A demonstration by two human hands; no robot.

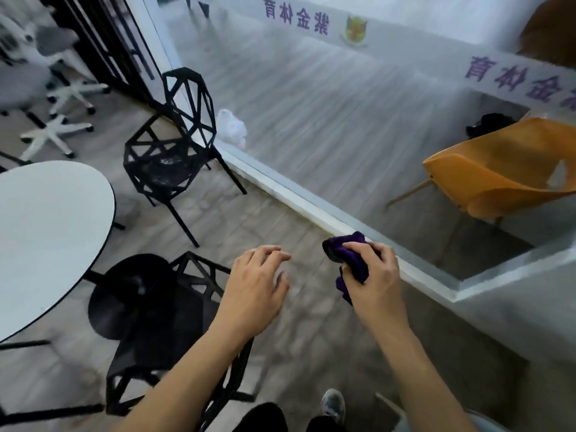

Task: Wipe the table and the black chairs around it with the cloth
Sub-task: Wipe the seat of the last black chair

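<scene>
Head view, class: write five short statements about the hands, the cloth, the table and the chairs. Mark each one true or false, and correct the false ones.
1. The right hand grips the cloth. True.
2. The left hand holds a spray bottle. False: it holds nothing, and its fingers are relaxed.
3. The table has a round white top. True.
4. The cloth lies spread on the table. False: it is bunched in the right hand, away from the table.
5. A black chair stands between the table and the glass wall. True.
</scene>
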